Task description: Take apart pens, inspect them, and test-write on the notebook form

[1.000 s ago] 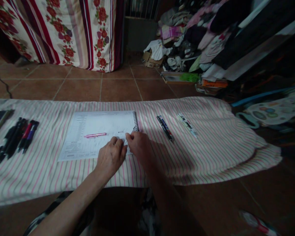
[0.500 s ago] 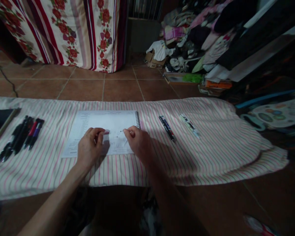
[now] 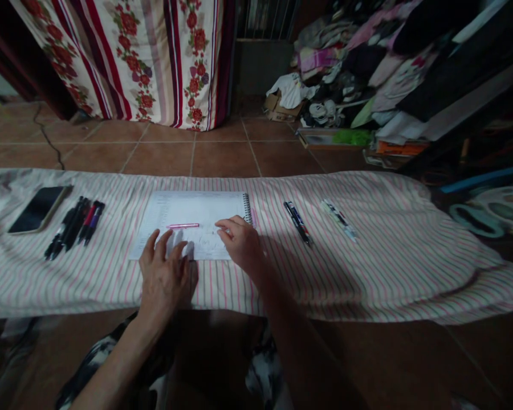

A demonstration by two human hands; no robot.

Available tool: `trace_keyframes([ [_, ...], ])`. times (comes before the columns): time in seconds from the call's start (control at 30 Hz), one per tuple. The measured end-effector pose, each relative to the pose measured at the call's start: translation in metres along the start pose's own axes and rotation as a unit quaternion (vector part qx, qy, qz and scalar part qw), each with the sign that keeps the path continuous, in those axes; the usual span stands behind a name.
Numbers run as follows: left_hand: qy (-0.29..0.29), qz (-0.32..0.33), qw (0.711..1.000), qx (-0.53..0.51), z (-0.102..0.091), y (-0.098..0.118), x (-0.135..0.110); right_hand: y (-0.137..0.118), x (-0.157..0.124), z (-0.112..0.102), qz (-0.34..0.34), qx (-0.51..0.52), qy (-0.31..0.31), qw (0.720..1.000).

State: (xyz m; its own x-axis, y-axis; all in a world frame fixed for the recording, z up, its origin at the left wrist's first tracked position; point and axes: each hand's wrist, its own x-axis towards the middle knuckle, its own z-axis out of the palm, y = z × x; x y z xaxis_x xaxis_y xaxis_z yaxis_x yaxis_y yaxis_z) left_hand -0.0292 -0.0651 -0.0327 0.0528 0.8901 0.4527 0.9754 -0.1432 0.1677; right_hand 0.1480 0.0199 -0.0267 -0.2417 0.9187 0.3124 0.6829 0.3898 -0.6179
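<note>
Probably light, stiff and slick, the pen [image 3: 183, 226] lies on the notebook [image 3: 196, 206], left of frame centre; grip it mid-barrel. Your left hand [image 3: 162, 276] is spread wide just below; your right hand [image 3: 241, 241] curls narrow, its hold unclear.

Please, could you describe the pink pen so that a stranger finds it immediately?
On the striped cloth, look for the white spiral notebook. The pink pen lies on its page, just beyond the left hand. Its pink body and its place on paper set it apart from the bunched pens beside the phone and the pens right of the notebook.
</note>
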Motion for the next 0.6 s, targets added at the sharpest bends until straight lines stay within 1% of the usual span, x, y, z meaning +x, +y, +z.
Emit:
trace_keyframes([
  [0.13,-0.009,0.001,0.999,0.035,-0.006,0.000,-0.003,-0.004,0.000,0.004,-0.017,-0.007,-0.007,1.000],
  [0.2,0.013,-0.032,0.999,0.042,-0.004,-0.002,0.000,-0.005,0.001,0.007,-0.024,-0.013,0.000,1.000],
  [0.27,0.030,-0.063,0.997,0.039,0.001,-0.005,0.007,-0.004,0.001,0.010,-0.030,-0.018,0.007,0.999],
  [0.3,0.032,-0.068,0.996,0.036,0.004,-0.008,0.013,-0.004,0.002,0.011,-0.031,-0.020,0.010,0.999],
  [0.43,0.022,-0.016,1.000,0.009,0.014,-0.018,0.038,-0.003,0.004,0.014,-0.026,-0.027,0.012,0.999],
  [0.6,0.034,0.037,0.999,-0.013,0.025,-0.024,0.060,-0.005,0.006,0.015,-0.024,-0.058,0.000,0.998],
])
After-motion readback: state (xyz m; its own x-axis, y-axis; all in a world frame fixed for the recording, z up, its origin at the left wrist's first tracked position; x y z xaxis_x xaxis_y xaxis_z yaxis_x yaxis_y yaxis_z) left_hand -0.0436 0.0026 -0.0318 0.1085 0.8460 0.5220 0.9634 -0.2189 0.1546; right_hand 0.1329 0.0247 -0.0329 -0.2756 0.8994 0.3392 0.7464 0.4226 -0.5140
